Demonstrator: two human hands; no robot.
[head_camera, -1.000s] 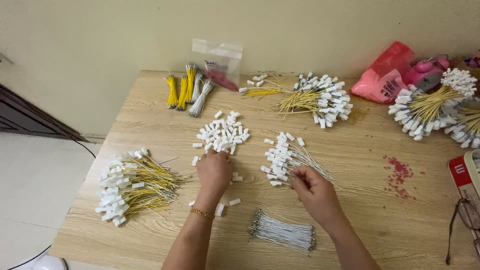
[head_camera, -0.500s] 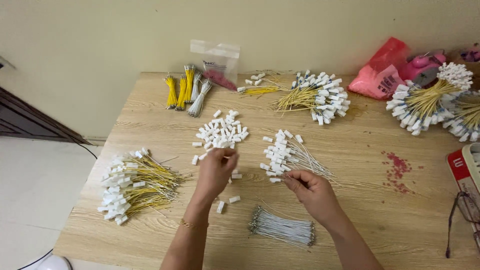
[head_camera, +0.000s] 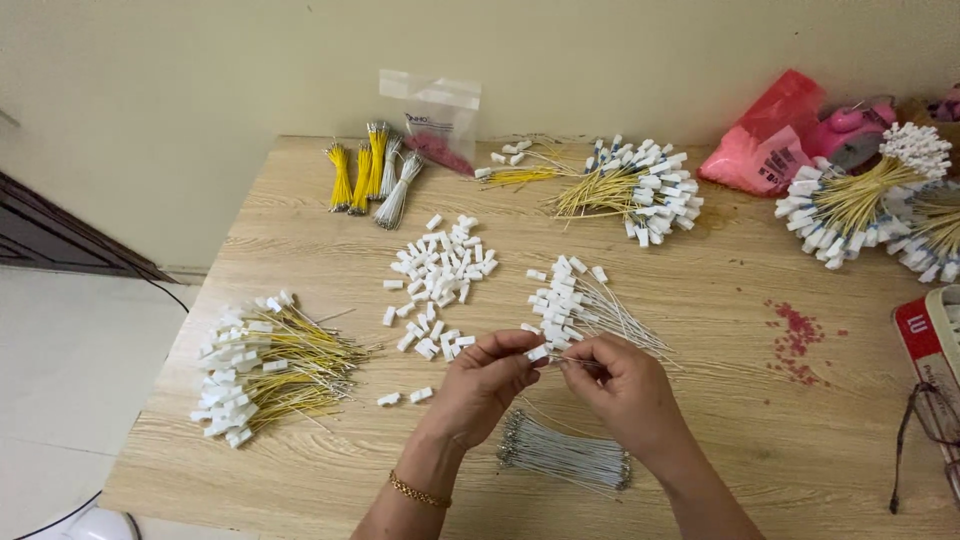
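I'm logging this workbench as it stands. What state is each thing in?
left hand: pinching a white connector
right hand: holding a thin wire at the connector
loose white connectors: scattered, no wires
grey wire bundle: lying flat, bare ends
yellow wired pile: connectors fitted
plastic bag: upright against the wall
glasses: lying at the table edge

Your wooden desk carries loose white connectors near its middle, a yellow-wired bundle at the left edge, grey wires by the near edge, yellow and grey wire bunches toward the far left corner, and red crumbs toward the right edge.
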